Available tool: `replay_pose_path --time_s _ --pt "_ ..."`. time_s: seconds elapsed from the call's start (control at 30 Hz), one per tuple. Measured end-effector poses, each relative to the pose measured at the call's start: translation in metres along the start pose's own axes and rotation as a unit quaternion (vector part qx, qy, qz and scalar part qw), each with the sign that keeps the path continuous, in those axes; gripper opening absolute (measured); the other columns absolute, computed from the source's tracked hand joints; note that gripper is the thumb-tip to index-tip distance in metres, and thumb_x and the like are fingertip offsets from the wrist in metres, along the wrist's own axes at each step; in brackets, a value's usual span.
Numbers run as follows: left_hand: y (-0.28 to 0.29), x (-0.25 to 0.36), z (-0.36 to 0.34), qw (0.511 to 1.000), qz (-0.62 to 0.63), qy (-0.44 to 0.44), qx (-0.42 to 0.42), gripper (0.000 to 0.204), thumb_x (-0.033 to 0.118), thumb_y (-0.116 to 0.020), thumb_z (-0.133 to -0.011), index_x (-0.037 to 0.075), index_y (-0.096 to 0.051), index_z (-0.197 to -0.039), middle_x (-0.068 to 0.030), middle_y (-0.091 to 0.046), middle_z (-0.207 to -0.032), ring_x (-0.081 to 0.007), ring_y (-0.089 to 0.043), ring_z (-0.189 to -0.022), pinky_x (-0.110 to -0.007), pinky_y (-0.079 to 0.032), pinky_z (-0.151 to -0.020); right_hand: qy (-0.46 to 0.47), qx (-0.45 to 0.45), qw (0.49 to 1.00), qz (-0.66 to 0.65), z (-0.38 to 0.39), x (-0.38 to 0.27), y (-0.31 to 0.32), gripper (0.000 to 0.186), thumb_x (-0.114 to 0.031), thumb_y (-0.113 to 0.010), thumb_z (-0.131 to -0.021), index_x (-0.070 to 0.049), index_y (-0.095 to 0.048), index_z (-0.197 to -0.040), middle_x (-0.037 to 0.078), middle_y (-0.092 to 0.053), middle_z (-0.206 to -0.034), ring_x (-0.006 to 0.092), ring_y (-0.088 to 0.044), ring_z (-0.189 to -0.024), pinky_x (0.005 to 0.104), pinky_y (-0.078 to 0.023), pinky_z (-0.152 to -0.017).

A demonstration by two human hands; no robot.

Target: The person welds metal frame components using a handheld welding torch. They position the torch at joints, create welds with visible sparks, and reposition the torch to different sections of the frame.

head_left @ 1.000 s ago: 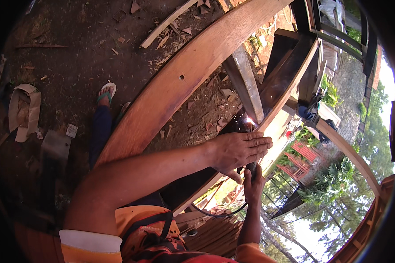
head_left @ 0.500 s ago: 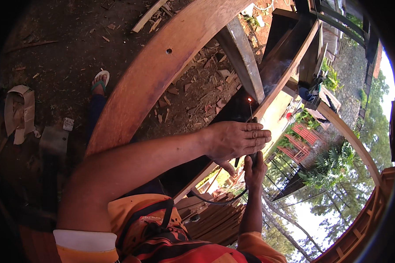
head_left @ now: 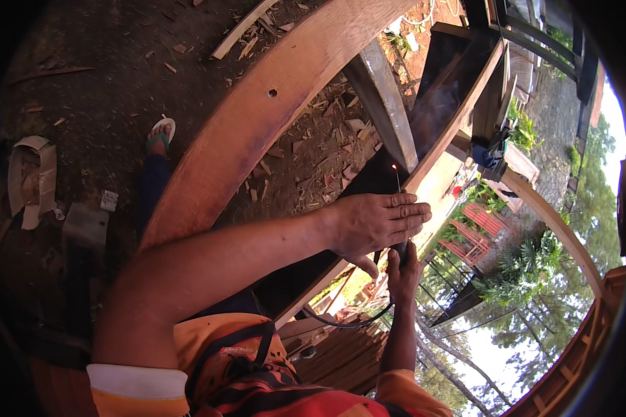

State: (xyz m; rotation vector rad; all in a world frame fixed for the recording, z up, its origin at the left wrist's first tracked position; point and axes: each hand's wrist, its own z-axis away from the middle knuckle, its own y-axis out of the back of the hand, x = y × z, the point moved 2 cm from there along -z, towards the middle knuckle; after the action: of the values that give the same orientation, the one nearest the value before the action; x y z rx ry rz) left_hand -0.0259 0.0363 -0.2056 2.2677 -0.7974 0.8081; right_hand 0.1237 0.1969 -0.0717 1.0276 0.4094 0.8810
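Welding rod (head_left: 397, 179), its tip glowing against the dark metal frame (head_left: 444, 104), stood just above the hands. The right hand (head_left: 403, 270) was closed around the black holder beneath it, while the left hand (head_left: 377, 222) lay flat over it, fingers pressed together, steadying. Judged mid-weld on the frame's edge beside the curved wooden beam (head_left: 257, 125); the next move would call for steady, slow tip travel.
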Motion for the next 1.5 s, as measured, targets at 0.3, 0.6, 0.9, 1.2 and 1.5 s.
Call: replay_pose_path --time_s 0.3,0.6,0.9,1.2,1.5 --pt "-0.004 -0.001 -0.003 0.999 -0.036 -0.005 -0.006 0.119 0.081 -0.054 -0.083 -0.008 -0.033 -0.159 -0.0222 -0.031 -0.169 -0.0319 -0.022 -0.161 -0.046 -0.01 -0.134 0.03 0.02 0.999 0.014 -0.002 -0.002 -0.003 0.05 -0.032 -0.062 -0.103 0.001 -0.053 -0.14 0.03 -0.074 -0.101 0.0491 -0.073 -0.095 0.0527 -0.057 -0.079" --pt "-0.001 -0.004 -0.005 0.998 -0.06 0.003 0.002 0.118 0.081 -0.052 -0.084 -0.008 -0.032 -0.16 -0.0219 -0.032 -0.169 -0.032 -0.02 -0.161 -0.046 -0.009 -0.134 0.037 0.026 0.999 0.002 -0.003 -0.002 -0.003 0.045 -0.029 -0.063 -0.103 0.0 -0.055 -0.137 0.029 -0.073 -0.101 0.0459 -0.074 -0.093 0.0511 -0.056 -0.078" --pt "-0.002 0.006 -0.002 0.997 0.044 -0.045 0.049 0.119 0.071 -0.077 -0.072 -0.006 -0.041 -0.155 -0.0185 -0.039 -0.165 -0.03 -0.029 -0.158 -0.045 -0.015 -0.134 0.035 -0.013 0.997 -0.062 0.008 -0.003 0.004 0.047 -0.033 -0.063 -0.103 0.0 -0.056 -0.136 0.022 -0.073 -0.095 0.0414 -0.073 -0.085 0.0449 -0.056 -0.074" --pt "0.001 0.005 0.002 0.999 -0.011 -0.013 -0.027 0.121 0.073 -0.074 -0.075 -0.007 -0.036 -0.158 -0.019 -0.035 -0.168 -0.0282 -0.024 -0.161 -0.043 -0.013 -0.134 0.024 0.007 1.0 -0.002 0.006 0.002 0.002 0.048 -0.037 -0.061 -0.105 0.0 -0.054 -0.134 0.026 -0.073 -0.093 0.0461 -0.073 -0.085 0.0502 -0.055 -0.07" --pt "-0.004 -0.005 -0.001 0.997 -0.072 0.036 -0.009 0.121 0.082 -0.058 -0.082 -0.006 -0.033 -0.16 -0.019 -0.026 -0.172 -0.0292 -0.016 -0.163 -0.044 -0.007 -0.134 0.028 0.027 0.999 -0.004 0.0 -0.004 0.002 0.054 -0.044 -0.06 -0.104 0.003 -0.057 -0.131 0.024 -0.071 -0.088 0.0363 -0.071 -0.077 0.0473 -0.054 -0.07"
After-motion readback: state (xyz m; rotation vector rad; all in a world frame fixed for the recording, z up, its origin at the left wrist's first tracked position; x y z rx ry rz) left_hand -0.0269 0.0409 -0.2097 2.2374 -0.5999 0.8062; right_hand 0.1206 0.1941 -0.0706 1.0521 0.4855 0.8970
